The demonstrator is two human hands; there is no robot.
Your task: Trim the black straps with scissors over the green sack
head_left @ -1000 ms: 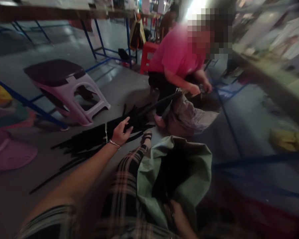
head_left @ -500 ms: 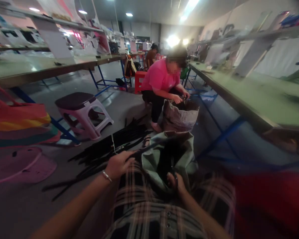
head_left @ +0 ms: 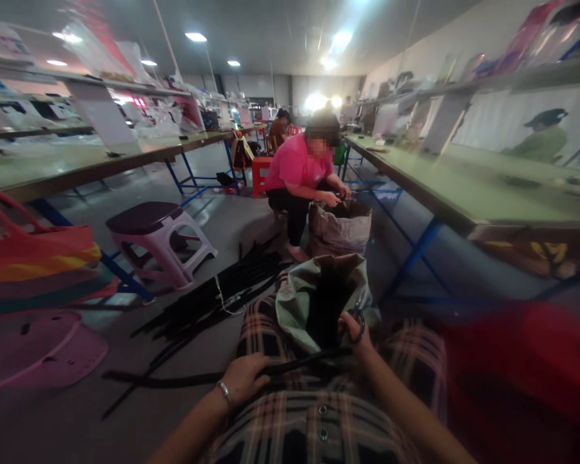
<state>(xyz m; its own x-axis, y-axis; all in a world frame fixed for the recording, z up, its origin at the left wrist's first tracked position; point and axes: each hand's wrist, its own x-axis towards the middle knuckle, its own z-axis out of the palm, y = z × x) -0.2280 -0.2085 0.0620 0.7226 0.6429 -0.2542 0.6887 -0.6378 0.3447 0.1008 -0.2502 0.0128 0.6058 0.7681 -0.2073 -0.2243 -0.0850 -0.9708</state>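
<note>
My left hand (head_left: 245, 380) is closed around a long, dark strip (head_left: 174, 380), soft and rope-like, which runs across my lap and past the near side of the sack. In my right hand (head_left: 352, 327) are scissors (head_left: 360, 317) with dark handle loops, held over the sack's right rim with the tips pointing up. Whether the blades are apart is hard to see. Between my knees stands a pale green woven sack (head_left: 292, 312), its mouth wide and dark material (head_left: 329, 299) inside. A bundle of similar dark strips (head_left: 207, 303) lies on the floor to the left, tied with a light string.
A co-worker in a pink shirt (head_left: 294, 164) crouches ahead, hands over another sack (head_left: 341, 231). Left are a stool (head_left: 159, 238), a pink basin (head_left: 43, 351) and a striped bag (head_left: 33, 258). Long tables (head_left: 435, 187) flank both sides; something red (head_left: 526, 374) lies at right.
My left hand has come down and right, bringing the dark strip from over the sack to across my lap. The right hand with the scissors has shifted up and right. The view has tilted.
</note>
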